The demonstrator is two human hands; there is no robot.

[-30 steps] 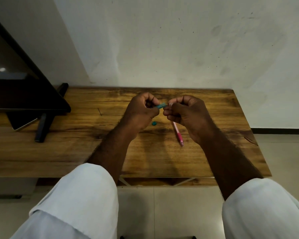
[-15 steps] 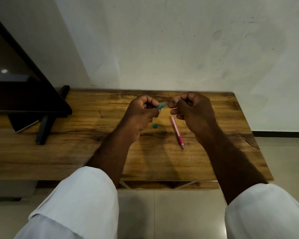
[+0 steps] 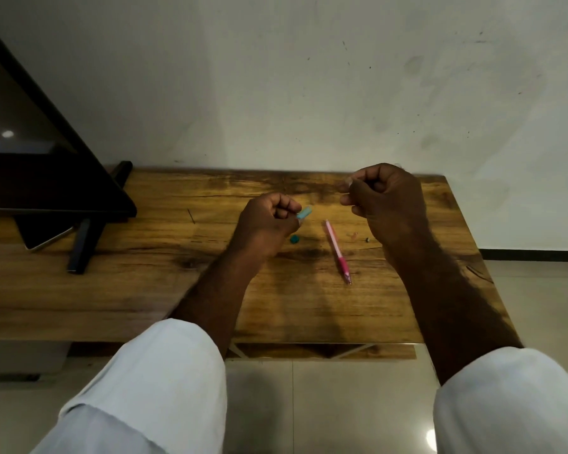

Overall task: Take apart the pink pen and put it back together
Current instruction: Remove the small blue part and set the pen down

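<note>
The pink pen lies on the wooden table between my hands, its tip toward me. My left hand is closed on a short teal piece that sticks out past its fingertips. A small teal cap rests on the table just below that hand. My right hand is raised at the right with its thumb and fingers pinched together; what it pinches is too small to make out. Two tiny parts, one pale and one dark, lie right of the pen.
A black monitor on a stand fills the table's left end, with a phone lying under it. The wall runs along the far edge. The table's right edge is close to my right forearm.
My hands were together at the teal piece. My right hand has pulled away up and to the right, and my left hand has stayed low with the piece.
</note>
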